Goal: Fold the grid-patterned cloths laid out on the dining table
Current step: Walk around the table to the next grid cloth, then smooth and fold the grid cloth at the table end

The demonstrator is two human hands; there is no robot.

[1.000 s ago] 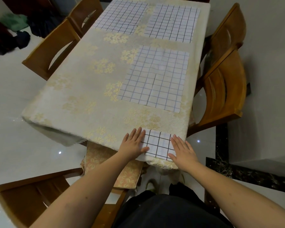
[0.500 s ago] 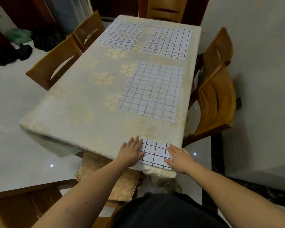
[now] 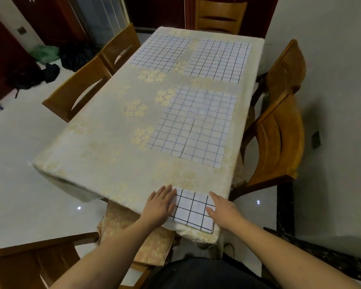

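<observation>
A small folded white cloth with a dark grid (image 3: 193, 209) lies at the table's near right corner. My left hand (image 3: 159, 205) rests flat on its left edge, fingers together and extended. My right hand (image 3: 222, 209) lies flat against its right edge. Neither hand grips anything. Three larger grid cloths lie spread flat on the table: one in the middle right (image 3: 193, 125), one at the far left (image 3: 159, 53), one at the far right (image 3: 219, 60).
The table wears a cream floral tablecloth (image 3: 104, 147). Wooden chairs stand on the left (image 3: 79, 88), right (image 3: 279, 138), far end (image 3: 220, 15) and near left (image 3: 29, 265). A cushion (image 3: 133, 232) sits under the near table edge. Dark bags (image 3: 35, 74) lie on the floor at left.
The view has tilted up, showing more of the far table end. Both hands stay flat at the sides of the folded cloth, barely shifted.
</observation>
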